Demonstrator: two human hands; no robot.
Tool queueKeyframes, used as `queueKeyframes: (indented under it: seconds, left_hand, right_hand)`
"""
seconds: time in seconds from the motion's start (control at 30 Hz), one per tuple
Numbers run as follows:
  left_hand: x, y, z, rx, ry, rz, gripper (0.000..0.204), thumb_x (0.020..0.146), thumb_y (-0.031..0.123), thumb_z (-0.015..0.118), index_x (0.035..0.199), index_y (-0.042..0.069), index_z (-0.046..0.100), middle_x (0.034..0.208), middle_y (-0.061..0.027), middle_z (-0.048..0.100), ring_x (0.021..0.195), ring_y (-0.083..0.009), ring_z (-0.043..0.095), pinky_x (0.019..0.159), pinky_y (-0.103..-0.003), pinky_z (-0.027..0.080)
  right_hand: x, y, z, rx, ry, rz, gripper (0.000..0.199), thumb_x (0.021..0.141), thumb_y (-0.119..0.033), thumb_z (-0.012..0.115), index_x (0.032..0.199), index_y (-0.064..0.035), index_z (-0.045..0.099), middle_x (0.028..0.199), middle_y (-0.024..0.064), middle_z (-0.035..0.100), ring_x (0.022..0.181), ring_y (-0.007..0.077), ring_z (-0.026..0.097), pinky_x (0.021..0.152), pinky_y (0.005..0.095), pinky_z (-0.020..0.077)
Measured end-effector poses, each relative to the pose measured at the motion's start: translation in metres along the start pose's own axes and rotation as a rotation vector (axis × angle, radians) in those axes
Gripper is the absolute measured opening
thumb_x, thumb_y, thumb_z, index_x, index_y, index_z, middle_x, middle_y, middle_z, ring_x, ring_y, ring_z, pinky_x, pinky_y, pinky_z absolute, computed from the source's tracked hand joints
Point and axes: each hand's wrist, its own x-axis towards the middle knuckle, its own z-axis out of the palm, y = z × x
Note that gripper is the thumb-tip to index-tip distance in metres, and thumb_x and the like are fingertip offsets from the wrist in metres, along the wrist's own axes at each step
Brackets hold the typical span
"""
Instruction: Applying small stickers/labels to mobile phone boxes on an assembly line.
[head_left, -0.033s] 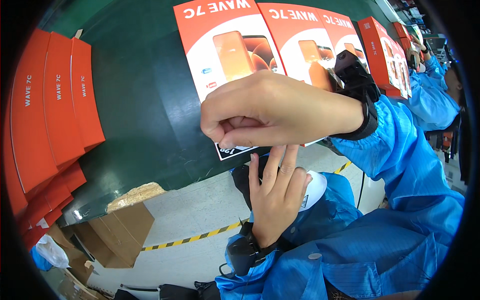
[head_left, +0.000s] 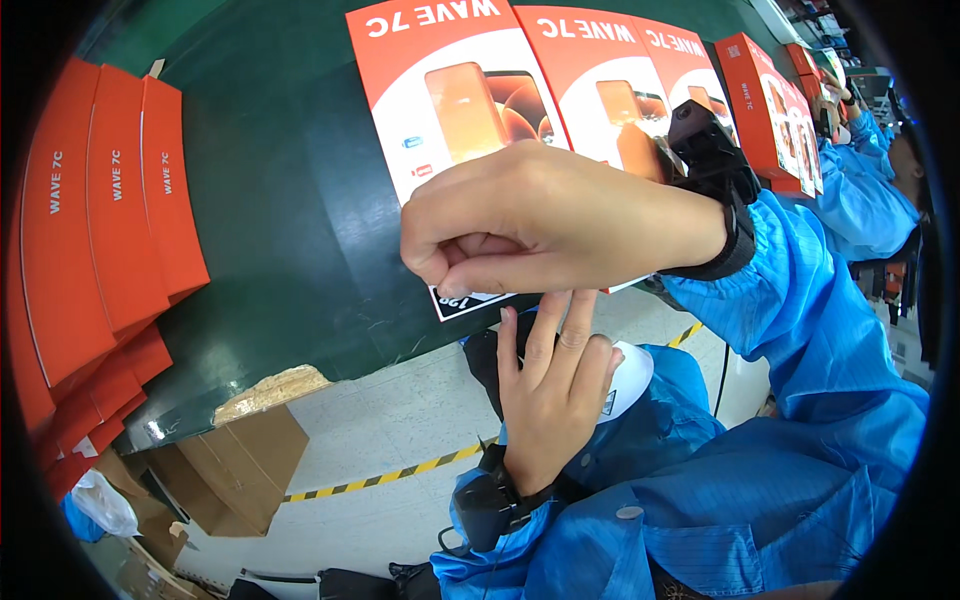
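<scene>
A flat red-and-white box (head_left: 465, 105), printed with a picture of a phone, lies on the dark green table (head_left: 290, 200). Over its near end is my right hand (head_left: 520, 215), fingers curled and thumb pressed toward them by the box's lower corner. Whatever they hold, if anything, is hidden. My left hand (head_left: 550, 395) is lower, past the table edge, its back showing and several fingers extended. Its fingertips come close beneath my right hand; contact cannot be made out. Two similar boxes, a second box (head_left: 600, 75) and a third box (head_left: 685, 60), lie to the right, partly behind my right wrist.
Stacked red boxes (head_left: 125, 200) stand at the left. Farther right is another group of red boxes (head_left: 755, 110), with a co-worker in a blue sleeve (head_left: 855, 205) beyond. The table's front edge has a chipped patch (head_left: 270, 392). Below stands an open brown carton (head_left: 245, 465).
</scene>
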Motion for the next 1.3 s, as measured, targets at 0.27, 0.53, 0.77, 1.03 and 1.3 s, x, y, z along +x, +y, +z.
queueKeyframes:
  seconds: [0.27, 0.53, 0.77, 1.03, 1.3]
  left_hand:
    - [0.004, 0.004, -0.006, -0.044, -0.012, 0.015, 0.017, 0.075, 0.018, 0.055, 0.067, 0.004, 0.05, 0.109, -0.0134, 0.051, 0.107, -0.0291, 0.043, 0.085, -0.048, 0.034]
    - [0.006, 0.003, -0.017, -0.149, 0.084, 0.033, 0.016, 0.078, 0.014, 0.052, 0.071, 0.0, 0.048, 0.098, -0.0187, 0.053, 0.089, -0.0313, 0.051, 0.074, -0.037, 0.043]
    - [0.001, 0.02, -0.056, -0.447, 0.495, -0.616, 0.03, 0.086, 0.028, 0.042, 0.078, -0.001, 0.046, 0.074, -0.0082, 0.047, 0.069, -0.0162, 0.047, 0.06, -0.027, 0.037]
    - [-0.013, 0.047, -0.077, -0.926, 0.133, -0.761, 0.039, 0.073, 0.006, 0.063, 0.101, -0.002, 0.037, 0.096, -0.0104, 0.046, 0.088, -0.014, 0.047, 0.077, -0.026, 0.038]
    - [0.013, 0.059, -0.065, -0.74, 0.176, -0.568, 0.02, 0.077, 0.01, 0.056, 0.088, 0.0, 0.043, 0.085, -0.0079, 0.05, 0.081, -0.0123, 0.048, 0.075, -0.023, 0.037]
  right_hand:
    - [-0.01, -0.019, 0.006, -0.639, -0.018, -0.076, 0.021, 0.066, -0.009, 0.059, 0.083, -0.0073, 0.046, 0.075, 0.0065, 0.042, 0.059, 0.0218, 0.049, 0.054, 0.03, 0.0425]
    - [-0.008, 0.001, 0.002, -0.613, 0.403, 0.108, 0.028, 0.069, -0.023, 0.062, 0.081, -0.0048, 0.046, 0.063, 0.0083, 0.052, 0.063, 0.0256, 0.054, 0.055, 0.0347, 0.0436]
    - [-0.072, -0.074, 0.027, -0.414, 0.19, 0.034, 0.041, 0.07, -0.019, 0.062, 0.104, 0.0, 0.048, 0.08, 0.0108, 0.051, 0.071, 0.0233, 0.052, 0.064, 0.0314, 0.0426]
    - [-0.099, -0.076, 0.003, 0.006, 0.097, 0.212, 0.052, 0.077, -0.028, 0.054, 0.118, 0.0018, 0.039, 0.093, 0.0202, 0.053, 0.078, 0.0333, 0.054, 0.066, 0.0353, 0.0444]
    - [-0.114, -0.08, -0.004, 0.058, -0.128, 0.416, 0.031, 0.082, -0.03, 0.046, 0.092, -0.0008, 0.051, 0.08, 0.0163, 0.057, 0.071, 0.0309, 0.055, 0.059, 0.0398, 0.0421]
